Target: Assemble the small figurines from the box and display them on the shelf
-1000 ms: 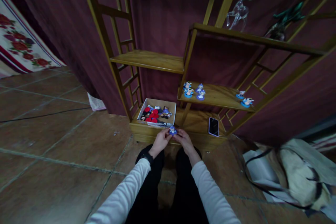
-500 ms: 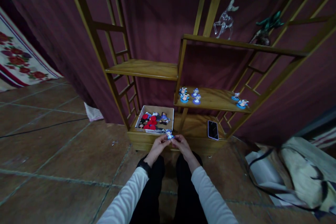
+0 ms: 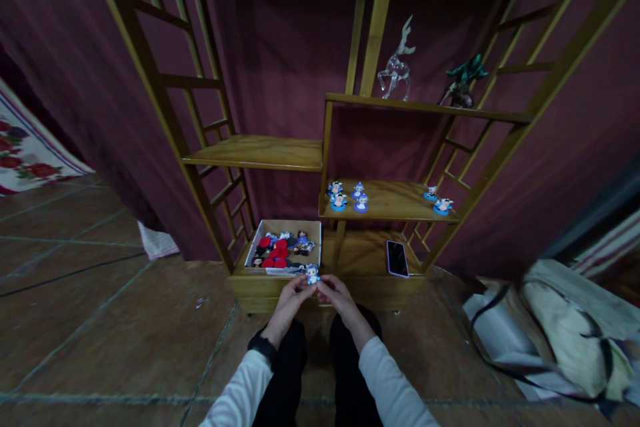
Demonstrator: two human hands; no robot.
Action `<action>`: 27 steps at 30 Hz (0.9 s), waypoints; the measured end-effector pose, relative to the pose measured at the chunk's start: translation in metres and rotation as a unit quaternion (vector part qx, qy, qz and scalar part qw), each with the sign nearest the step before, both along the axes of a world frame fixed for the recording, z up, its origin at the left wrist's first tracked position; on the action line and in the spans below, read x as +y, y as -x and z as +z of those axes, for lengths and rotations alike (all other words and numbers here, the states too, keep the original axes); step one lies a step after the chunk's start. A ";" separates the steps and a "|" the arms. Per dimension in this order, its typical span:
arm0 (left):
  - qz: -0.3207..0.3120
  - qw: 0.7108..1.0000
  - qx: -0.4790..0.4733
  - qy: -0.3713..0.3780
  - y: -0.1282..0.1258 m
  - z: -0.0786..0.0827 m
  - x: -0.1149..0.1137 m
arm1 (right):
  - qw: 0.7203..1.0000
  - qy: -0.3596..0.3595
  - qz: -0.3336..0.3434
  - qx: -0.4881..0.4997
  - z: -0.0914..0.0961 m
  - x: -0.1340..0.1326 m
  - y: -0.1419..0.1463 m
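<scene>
My left hand (image 3: 293, 292) and my right hand (image 3: 336, 292) meet in front of my knees, fingers pinched together on a small blue-and-white figurine (image 3: 313, 273) held between them. Just beyond sits an open white box (image 3: 260, 240) of red, black and blue toy pieces on the bottom board of a wooden shelf unit (image 3: 260, 152). Several similar figurines on blue bases (image 3: 346, 195) stand on the low right shelf, and two more figurines (image 3: 439, 202) stand near its right end.
A dark phone (image 3: 397, 258) lies on the bottom board to the right of the box. A glass deer (image 3: 396, 67) and a green ornament (image 3: 463, 80) stand on the upper shelf. Bags (image 3: 560, 327) lie on the tiled floor at right. Dark red curtain behind.
My head has tilted up, so the shelf, box and hands sit lower in view. The hands stay together on the figurine, which now stands more upright between the fingers.
</scene>
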State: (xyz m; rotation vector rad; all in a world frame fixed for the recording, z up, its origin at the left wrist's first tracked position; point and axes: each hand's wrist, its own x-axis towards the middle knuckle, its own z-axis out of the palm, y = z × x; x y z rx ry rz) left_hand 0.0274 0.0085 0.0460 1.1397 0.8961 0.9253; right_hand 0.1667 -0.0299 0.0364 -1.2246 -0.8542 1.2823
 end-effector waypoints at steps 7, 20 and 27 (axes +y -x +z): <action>0.048 0.997 0.048 -0.028 -0.001 0.002 -0.002 | 0.999 -0.005 0.019 0.032 -0.004 -0.001 -0.003; 0.037 0.978 0.112 -0.175 -0.003 -0.013 0.001 | 0.996 -0.078 0.023 -0.029 0.010 -0.006 0.002; 0.013 0.967 0.146 -0.207 -0.011 -0.004 -0.007 | 0.992 -0.085 -0.055 -0.070 0.009 -0.006 0.002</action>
